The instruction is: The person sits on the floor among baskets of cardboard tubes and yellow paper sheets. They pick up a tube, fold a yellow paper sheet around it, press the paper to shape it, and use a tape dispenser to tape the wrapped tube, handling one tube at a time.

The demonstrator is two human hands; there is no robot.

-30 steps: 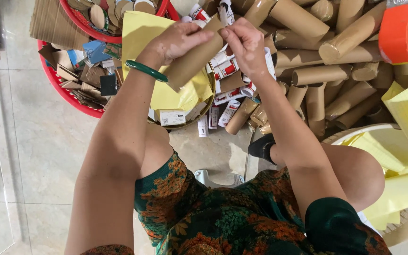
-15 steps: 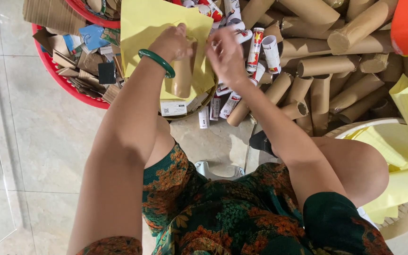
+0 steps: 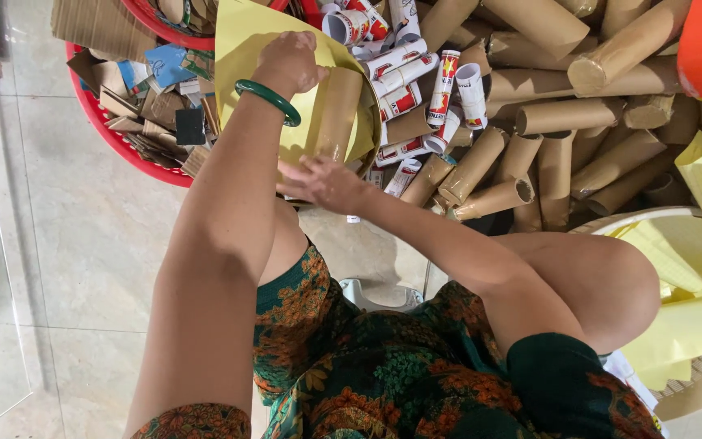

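Rolling now: your left hand (image 3: 288, 61) has laid the tube (image 3: 336, 114) on the yellow sheet (image 3: 245, 41), fingers clenched on it; your right hand (image 3: 324, 183) presses flat, released.

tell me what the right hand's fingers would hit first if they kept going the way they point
The right hand points left, at the lower end of the brown cardboard tube on the yellow sheet; it already seems to touch them, though depth is unclear.

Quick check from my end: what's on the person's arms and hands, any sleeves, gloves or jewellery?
Both arms are bare, no sleeves or gloves. The left hand has a smooth, round green bangle at the wrist. The right hand shows no rings or bands.
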